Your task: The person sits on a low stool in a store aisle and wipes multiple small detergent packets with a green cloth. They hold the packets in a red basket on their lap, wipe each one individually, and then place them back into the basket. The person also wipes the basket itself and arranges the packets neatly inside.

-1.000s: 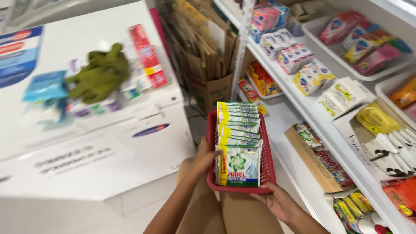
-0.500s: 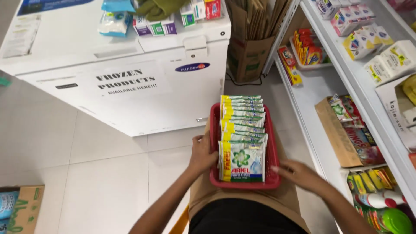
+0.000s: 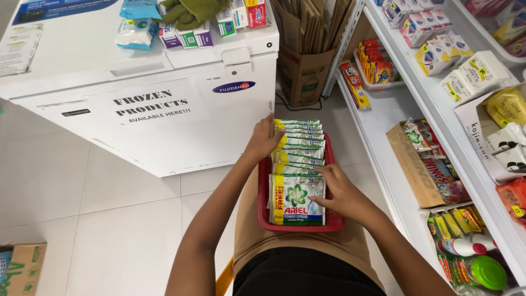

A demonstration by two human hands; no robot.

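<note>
At 8 o'clock, a cardboard box [image 3: 19,268] cut by the lower left corner, with bare pale floor tiles [image 3: 93,219] open between it and the lap. From 9 to 11 o'clock, a white chest freezer [image 3: 137,82], its front face running slantwise down to a corner near centre; on its lid, a green cloth [image 3: 189,11] among small boxes and packs. At 12 o'clock, a carton of flattened cardboard [image 3: 304,60] wedged between freezer and shelving, narrow gap only.

At centre, a red basket [image 3: 263,192] resting on the lap, long side pointing to 12 o'clock, far end close to the freezer's corner. Inside, a row of green and white sachets [image 3: 298,164] standing overlapped, filling it rim to rim. Left hand [image 3: 264,140] at the far left corner of the row, fingers bent loosely against the sachet edges, touching them. Right hand [image 3: 335,189] laid on the front sachets, fingers close together, tips pressed on their top edges; thumb hidden, so whether pinching cannot be told.

From 1 to 5 o'clock, white shelves [image 3: 383,109] slanting away, edge just beside the right forearm: soap packs, a brown box of packets [image 3: 424,164], bottles at 4 o'clock. Free floor only a thin strip between basket and lowest shelf.
</note>
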